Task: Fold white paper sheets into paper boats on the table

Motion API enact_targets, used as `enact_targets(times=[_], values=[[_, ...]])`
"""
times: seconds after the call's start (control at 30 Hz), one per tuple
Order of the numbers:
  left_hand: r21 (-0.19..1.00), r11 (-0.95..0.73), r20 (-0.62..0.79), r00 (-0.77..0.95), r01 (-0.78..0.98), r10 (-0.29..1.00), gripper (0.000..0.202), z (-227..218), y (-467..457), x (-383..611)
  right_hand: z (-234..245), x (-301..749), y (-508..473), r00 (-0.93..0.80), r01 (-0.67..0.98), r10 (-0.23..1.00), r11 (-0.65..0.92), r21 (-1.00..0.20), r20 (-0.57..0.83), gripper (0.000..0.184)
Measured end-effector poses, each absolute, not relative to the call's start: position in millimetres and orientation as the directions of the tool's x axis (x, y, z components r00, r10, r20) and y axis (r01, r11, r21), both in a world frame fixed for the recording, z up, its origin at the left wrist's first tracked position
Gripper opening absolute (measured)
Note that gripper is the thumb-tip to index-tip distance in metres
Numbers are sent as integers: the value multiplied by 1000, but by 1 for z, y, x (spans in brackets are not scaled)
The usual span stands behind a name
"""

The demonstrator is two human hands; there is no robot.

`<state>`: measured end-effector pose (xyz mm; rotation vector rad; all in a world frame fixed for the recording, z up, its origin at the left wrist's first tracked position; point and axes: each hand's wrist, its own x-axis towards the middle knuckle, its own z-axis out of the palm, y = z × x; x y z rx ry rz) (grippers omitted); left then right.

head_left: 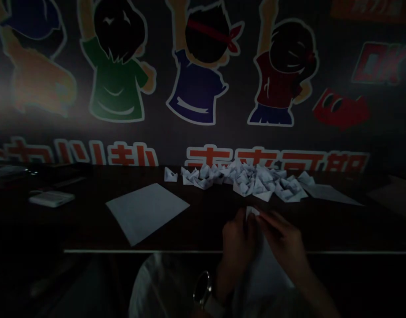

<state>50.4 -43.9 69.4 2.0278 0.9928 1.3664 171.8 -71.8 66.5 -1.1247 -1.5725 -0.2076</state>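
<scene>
Both of my hands meet over the front of the dark table, closed on a small piece of folded white paper (pixel 252 211). My left hand (pixel 238 236) wraps around its left side. The fingertips of my right hand (pixel 285 236) pinch its right edge. Most of the paper is hidden by my fingers, so its full shape does not show. Just beyond my hands lies a heap of folded white paper boats (pixel 264 189). One paper boat (pixel 171 174) stands apart at the heap's left end.
A stack of white paper sheets (pixel 148 212) lies to the left on the dark table (pixel 196 234). Another sheet (pixel 332 193) lies right of the boats. A white box-like device (pixel 51 198) sits far left. Behind stands a wall (pixel 232 132) with painted cartoon figures.
</scene>
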Motion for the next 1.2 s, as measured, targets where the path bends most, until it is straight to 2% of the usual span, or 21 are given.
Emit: enact_targets(times=[0.1, 0.2, 0.33, 0.47, 0.57, 0.63, 0.77, 0.83, 0.9, 1.0, 1.1, 1.2], values=[[761, -609, 573, 207, 225, 793, 27, 72, -46, 49, 64, 170, -76, 30, 844, 456, 466, -267, 889, 26], [783, -603, 571, 209, 152, 794, 28, 73, -47, 48, 61, 171, -81, -87, 917, 435, 386, -98, 896, 32], [806, -589, 572, 175, 61, 801, 30, 74, -49, 47, 61, 169, -88, -214, 957, 512, 280, 73, 832, 44], [820, -572, 560, 176, 27, 810, 30, 73, -51, 46, 60, 162, -96, -201, 976, 583, 183, 114, 787, 54], [822, -569, 554, 207, 17, 806, 28, 71, -50, 45, 57, 160, -99, -174, 971, 573, 235, 43, 801, 55], [819, -572, 550, 230, 40, 803, 28, 70, -50, 45, 58, 161, -99, -126, 945, 564, 319, -74, 816, 48], [790, -598, 550, 277, 132, 788, 27, 71, -53, 44, 69, 169, -96, 96, 772, 609, 453, -445, 787, 25], [763, -617, 556, 291, 194, 779, 26, 73, -55, 44, 77, 174, -94, 198, 627, 695, 453, -634, 692, 19], [723, -640, 570, 299, 262, 766, 25, 75, -58, 43, 83, 177, -92, 241, 501, 781, 408, -764, 576, 20], [655, -657, 578, 312, 374, 754, 26, 77, -63, 43, 85, 178, -92, 257, 454, 811, 379, -807, 525, 21], [607, -661, 589, 309, 440, 747, 27, 76, -68, 43, 81, 175, -92, 280, 538, 740, 407, -739, 611, 19], [629, -669, 601, 298, 397, 742, 32, 76, -70, 40, 78, 172, -91, 257, 609, 705, 413, -677, 661, 18]])
